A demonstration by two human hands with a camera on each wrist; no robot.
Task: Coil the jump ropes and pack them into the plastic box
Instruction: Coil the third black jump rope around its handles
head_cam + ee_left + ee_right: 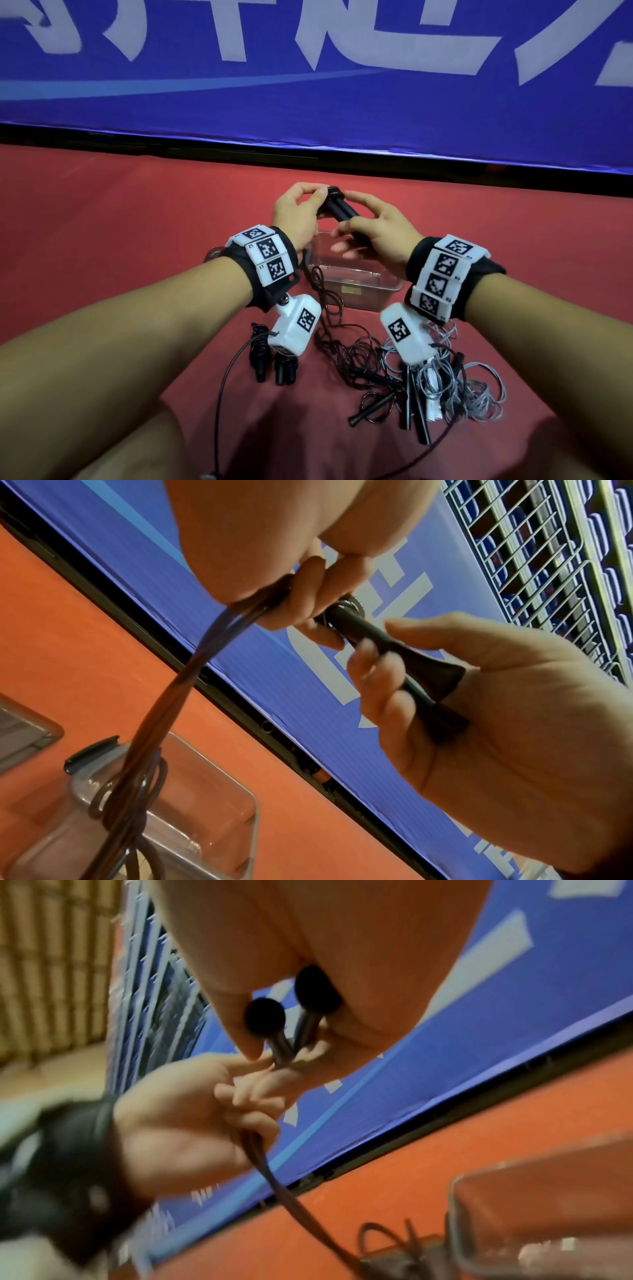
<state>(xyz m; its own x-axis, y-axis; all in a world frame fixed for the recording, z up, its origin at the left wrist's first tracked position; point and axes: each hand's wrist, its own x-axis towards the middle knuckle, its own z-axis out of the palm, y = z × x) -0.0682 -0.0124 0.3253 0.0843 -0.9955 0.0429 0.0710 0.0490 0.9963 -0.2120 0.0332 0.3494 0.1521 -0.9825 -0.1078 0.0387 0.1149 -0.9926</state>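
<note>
Black rope handles gripped by L hand & R hand fingers – cord hangs below, beside plastic box.

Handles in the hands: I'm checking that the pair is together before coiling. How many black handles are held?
2. Both black handles sit side by side in the right hand, above the plastic box; the left hand pinches their cord ends. No hidden third is evident.

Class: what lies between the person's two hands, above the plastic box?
Two black rope handles, side by side, held by left hand and right hand; head view.
</note>
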